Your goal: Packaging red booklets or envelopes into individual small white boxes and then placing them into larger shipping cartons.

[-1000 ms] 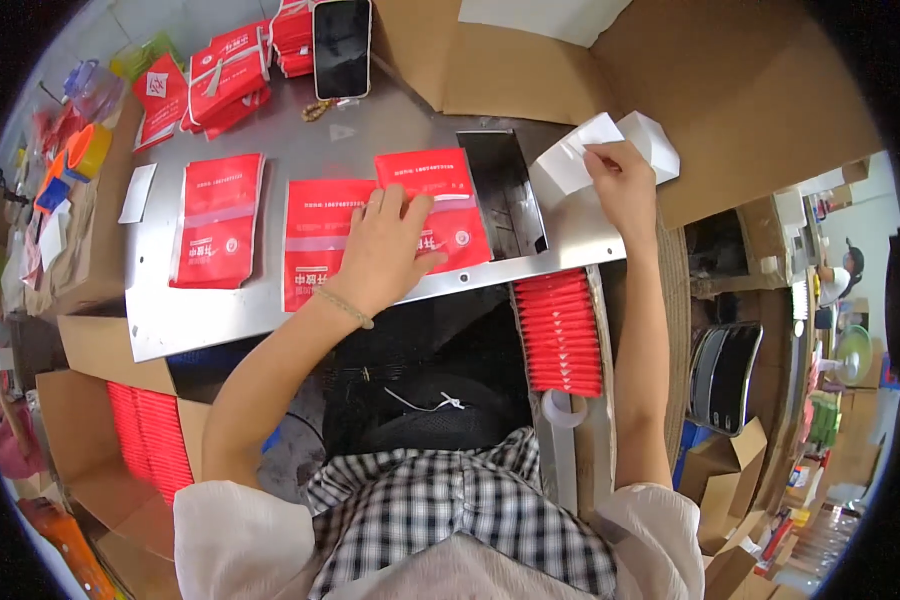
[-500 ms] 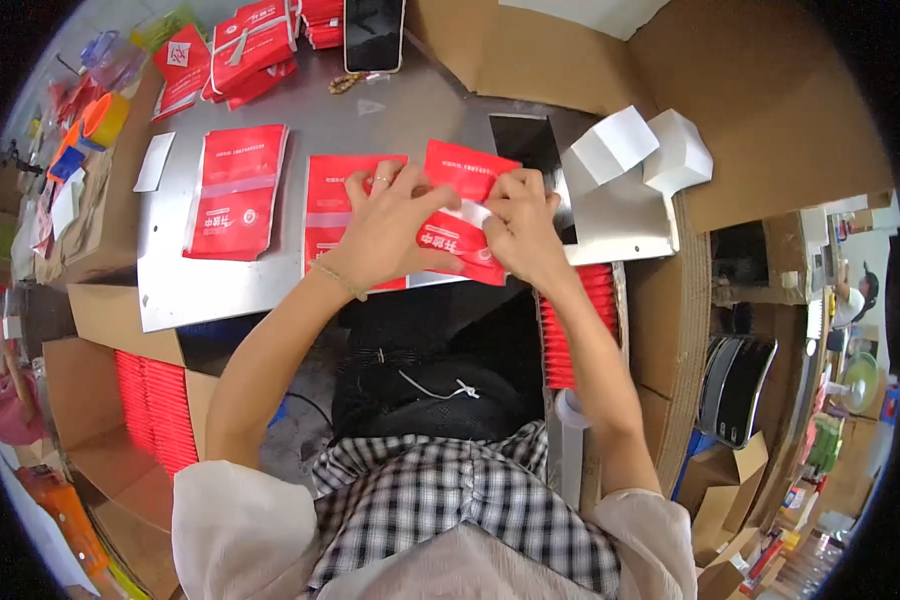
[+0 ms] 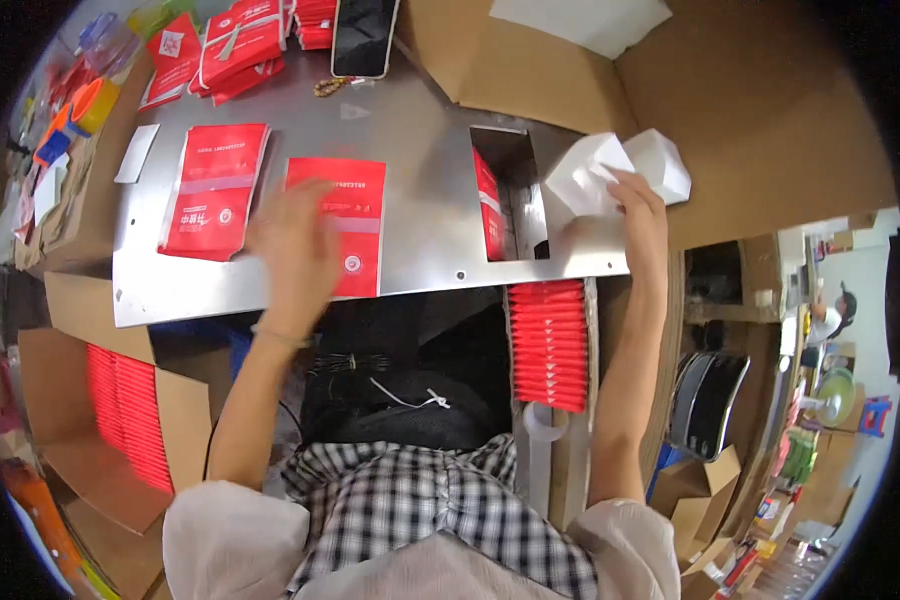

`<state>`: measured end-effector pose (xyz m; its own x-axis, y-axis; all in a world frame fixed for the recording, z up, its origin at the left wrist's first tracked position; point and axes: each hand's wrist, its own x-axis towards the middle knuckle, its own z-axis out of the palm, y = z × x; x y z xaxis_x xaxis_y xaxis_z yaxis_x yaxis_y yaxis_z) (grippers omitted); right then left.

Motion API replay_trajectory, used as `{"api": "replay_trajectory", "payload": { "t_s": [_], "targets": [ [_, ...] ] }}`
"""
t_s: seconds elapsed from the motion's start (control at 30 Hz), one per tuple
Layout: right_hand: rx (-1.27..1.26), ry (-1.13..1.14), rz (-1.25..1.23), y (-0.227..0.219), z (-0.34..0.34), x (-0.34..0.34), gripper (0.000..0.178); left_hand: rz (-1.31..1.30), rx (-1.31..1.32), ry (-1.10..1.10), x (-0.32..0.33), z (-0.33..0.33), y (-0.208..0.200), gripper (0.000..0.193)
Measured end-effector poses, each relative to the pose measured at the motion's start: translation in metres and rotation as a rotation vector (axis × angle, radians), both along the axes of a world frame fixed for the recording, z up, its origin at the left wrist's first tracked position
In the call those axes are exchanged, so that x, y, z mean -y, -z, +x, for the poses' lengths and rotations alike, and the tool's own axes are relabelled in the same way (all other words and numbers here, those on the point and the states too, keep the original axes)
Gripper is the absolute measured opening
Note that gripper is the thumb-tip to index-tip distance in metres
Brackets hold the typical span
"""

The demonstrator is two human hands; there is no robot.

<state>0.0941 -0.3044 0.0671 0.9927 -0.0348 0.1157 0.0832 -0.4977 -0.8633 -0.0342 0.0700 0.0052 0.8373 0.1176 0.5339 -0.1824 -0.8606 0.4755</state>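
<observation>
My right hand (image 3: pixel 642 215) is at the right of the metal table, its fingers pinching the edge of a white paper slip on a stack of white slips (image 3: pixel 578 175). My left hand (image 3: pixel 295 250) is smeared by motion and hovers at the left edge of a flat red packet (image 3: pixel 360 225) with a pale band, partly covering it. Whether it touches the packet cannot be seen. Left of it lies a pile of red packets (image 3: pixel 210 190). Inside the rectangular opening (image 3: pixel 518 190) in the tabletop, another red packet (image 3: pixel 487 205) leans against the left side.
A second white stack (image 3: pixel 662 165) stands beside a large cardboard box (image 3: pixel 750 120). Behind are a phone (image 3: pixel 364 38), a bead bracelet (image 3: pixel 335 87) and bundled red packets (image 3: pixel 240 45). Below the table edge, cartons hold rows of red packets (image 3: pixel 548 345) on the right and left (image 3: pixel 125 415).
Both hands have let go of the red packet they held, and a red packet now shows in the opening. My right hand has moved right to the white slips; my left hand has moved left.
</observation>
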Motion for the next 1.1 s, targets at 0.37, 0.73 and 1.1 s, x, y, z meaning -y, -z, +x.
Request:
{"api": "replay_trajectory", "payload": {
  "t_s": [0.37, 0.73, 1.1],
  "targets": [
    [0.572, -0.383, -0.478, 0.071, -0.053, -0.114, 0.045, 0.310, -0.264, 0.250, 0.040, 0.041, -0.010, 0.028],
    [0.308, -0.729, -0.362, 0.033, -0.059, -0.114, 0.040, 0.125, -0.047, 0.503, 0.047, 0.013, -0.001, 0.020],
    [0.390, -0.088, -0.349, 0.012, 0.009, -0.012, 0.018, 0.223, -0.293, 0.455, 0.047, 0.045, -0.023, 0.047]
  ]
}}
